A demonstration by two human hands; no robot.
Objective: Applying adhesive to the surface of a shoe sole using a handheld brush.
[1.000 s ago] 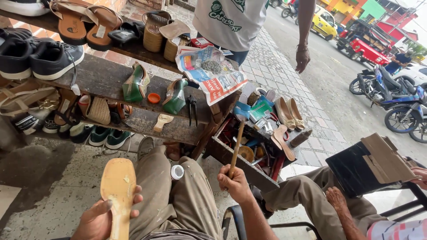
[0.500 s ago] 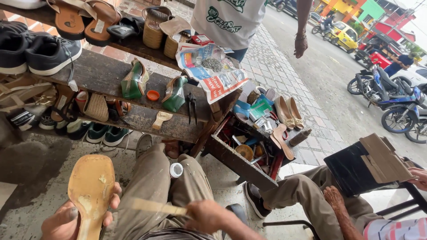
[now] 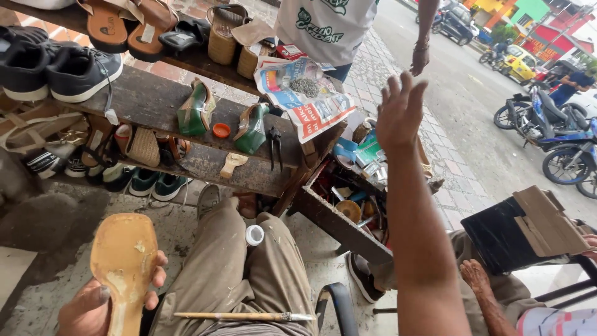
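I sit at an open street stall in daylight, a rough wooden shelf (image 3: 155, 102) before me crowded with shoes (image 3: 59, 68) and sandals. The floor (image 3: 50, 230) under it is stained concrete, and grey paving (image 3: 448, 155) runs out to the road. Motorbikes (image 3: 553, 130) stand parked on my right, with a yellow car (image 3: 519, 59) and bright house fronts beyond.

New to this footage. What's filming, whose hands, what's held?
One camera, worn on a person's head, looks down at their own lap and hands; there is no machine. The left hand holds a tan shoe sole with its underside up. The right hand is raised, fingers spread, holding nothing. A thin brush lies across the lap, with a small white jar between the knees. Ahead, wooden shelves carry sneakers, sandals and green heeled shoes. Another person's hand shows at lower right.
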